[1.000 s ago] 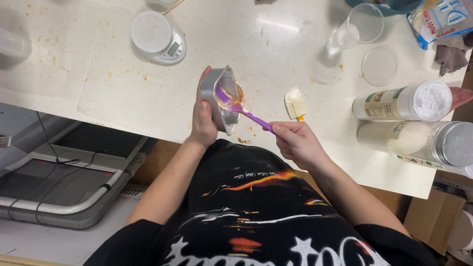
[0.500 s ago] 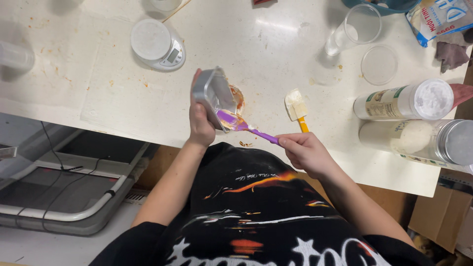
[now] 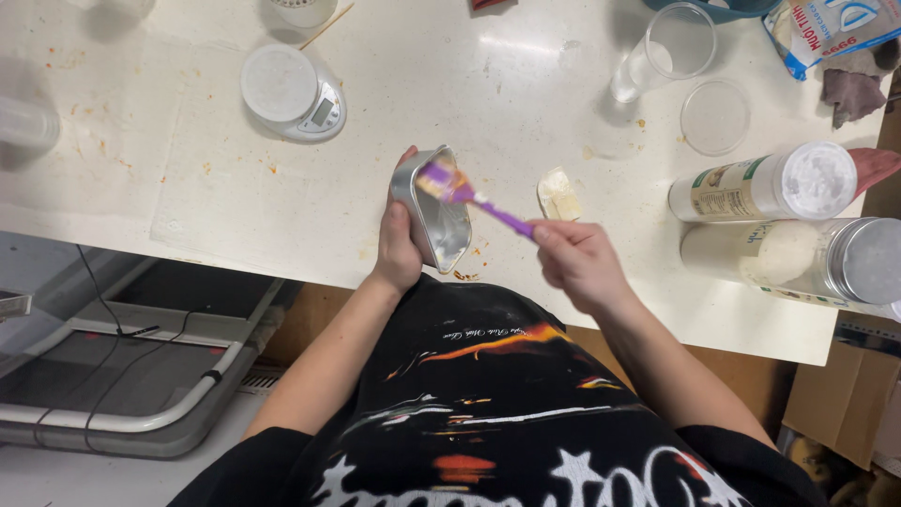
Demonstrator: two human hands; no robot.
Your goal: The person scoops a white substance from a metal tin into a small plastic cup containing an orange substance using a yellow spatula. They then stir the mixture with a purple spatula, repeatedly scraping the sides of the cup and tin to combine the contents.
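My left hand (image 3: 399, 235) grips a small silver foil tray (image 3: 436, 211) and tilts it on its side above the front edge of the white table (image 3: 188, 178). In my right hand (image 3: 574, 258) is a purple brush (image 3: 474, 197); its head lies inside the tray near the upper rim and looks blurred. A second brush with a pale head (image 3: 559, 195) lies on the table just right of the tray.
A small white kitchen scale (image 3: 293, 92) sits at the back left. At the right lie two jars on their sides (image 3: 770, 183) (image 3: 807, 258), a clear glass (image 3: 668, 52), a round clear lid (image 3: 715, 115) and a blue-and-white bag (image 3: 826, 28). Orange specks dot the table.
The tray has been turned in my left hand, and the purple brush head has moved from the tray's lower edge up toward its upper rim.
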